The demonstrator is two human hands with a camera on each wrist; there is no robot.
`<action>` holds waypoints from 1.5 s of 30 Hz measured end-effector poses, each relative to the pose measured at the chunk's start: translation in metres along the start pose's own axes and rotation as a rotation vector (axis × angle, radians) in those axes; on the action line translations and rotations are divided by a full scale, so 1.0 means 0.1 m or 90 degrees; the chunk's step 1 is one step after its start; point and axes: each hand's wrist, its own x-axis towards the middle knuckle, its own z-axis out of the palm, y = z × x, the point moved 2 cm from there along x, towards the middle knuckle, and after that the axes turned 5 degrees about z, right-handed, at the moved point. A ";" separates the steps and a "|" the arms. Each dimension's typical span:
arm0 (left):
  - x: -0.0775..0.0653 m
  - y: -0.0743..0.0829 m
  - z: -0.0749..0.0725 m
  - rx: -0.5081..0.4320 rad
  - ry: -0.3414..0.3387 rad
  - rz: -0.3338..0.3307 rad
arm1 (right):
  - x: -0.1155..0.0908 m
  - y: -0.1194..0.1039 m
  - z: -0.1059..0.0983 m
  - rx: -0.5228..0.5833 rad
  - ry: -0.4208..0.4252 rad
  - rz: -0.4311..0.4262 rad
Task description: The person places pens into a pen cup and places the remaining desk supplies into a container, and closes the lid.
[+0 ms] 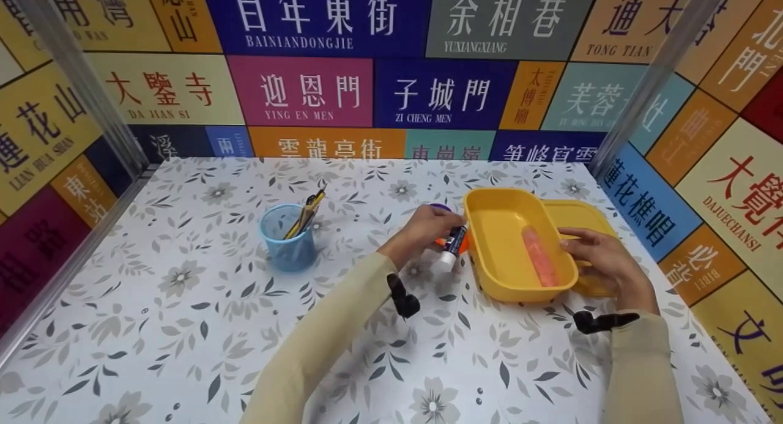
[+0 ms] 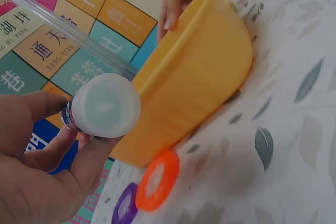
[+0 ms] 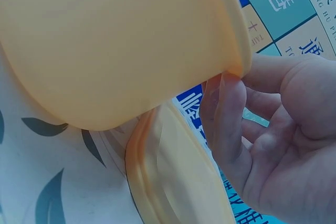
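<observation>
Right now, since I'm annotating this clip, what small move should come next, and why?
Perhaps lift the white-capped tube over the open yellow box and lower it in: the left hand pinches it beside the box, the right hand holds the opposite side, and a pink object already lies inside.

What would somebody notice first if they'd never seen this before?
Probably the bright yellow box right of the table's middle, with a pink thing inside and the right hand pinching its rim. Next, the left hand beside it, holding a dark tube with a white cap. Behind the table, big colourful signs cover the wall.
</observation>
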 end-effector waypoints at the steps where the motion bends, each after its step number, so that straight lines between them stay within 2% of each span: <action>1: 0.00 0.02 0.03 -0.010 -0.009 0.002 | 0.00 0.00 0.00 0.002 -0.001 0.000; 5: 0.00 0.10 0.15 -0.017 -0.009 -0.007 | 0.00 0.01 -0.01 0.006 -0.002 -0.007; 11: 0.04 0.14 0.37 -0.054 0.041 -0.021 | -0.01 0.01 -0.01 0.019 0.002 -0.012; 15: 0.08 0.11 0.53 -0.086 0.073 -0.014 | -0.01 0.00 -0.02 0.020 0.007 -0.012; 20: 0.10 0.11 0.71 -0.093 0.122 -0.014 | 0.00 -0.01 -0.01 0.027 0.001 -0.005; 31: 0.15 0.07 0.89 -0.094 0.171 -0.053 | 0.01 -0.02 0.01 0.047 -0.006 0.007; 38: 0.17 0.02 0.99 -0.105 0.203 -0.013 | 0.00 0.00 0.01 0.054 -0.005 0.007; 45: 0.14 -0.01 1.09 -0.060 0.229 -0.001 | -0.03 0.01 0.01 0.057 0.001 -0.011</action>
